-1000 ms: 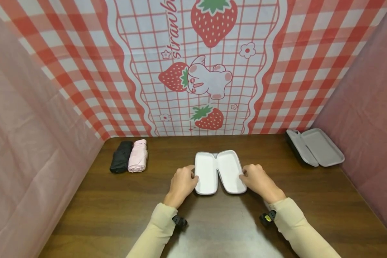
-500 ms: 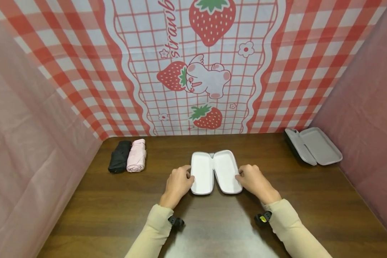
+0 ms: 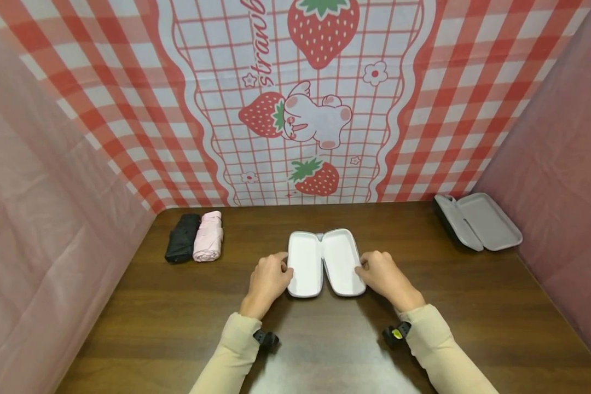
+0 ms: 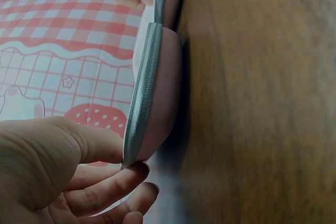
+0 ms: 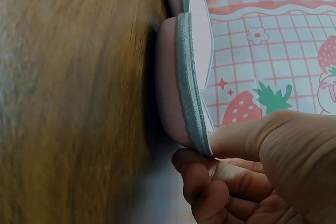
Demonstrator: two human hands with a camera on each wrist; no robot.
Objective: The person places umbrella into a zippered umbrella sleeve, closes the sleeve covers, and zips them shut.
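The fingers (image 4: pixel 107 190) of the left hand (image 3: pixel 267 280) are curled beneath the left rim of an unfolded white-lined case (image 3: pixel 306 267), its thumb laid on top, so that the edge is pinched between them. The right rim is pinched likewise by the right hand (image 3: pixel 383 278). With the outer edges gripped this way, both halves are presumably held spread and steady. The case is set at the middle of the wooden table (image 3: pixel 177 323), within easy reach of both hands; whether it is slightly lifted cannot be told. The halves are joined toward the far side and parted at the near side. Well apart, a gray case (image 3: pixel 490 221) is placed at far right, and black (image 3: pixel 183 239) and pink bundles (image 3: pixel 209 236) are laid side by side at far left, seemingly out of the way.
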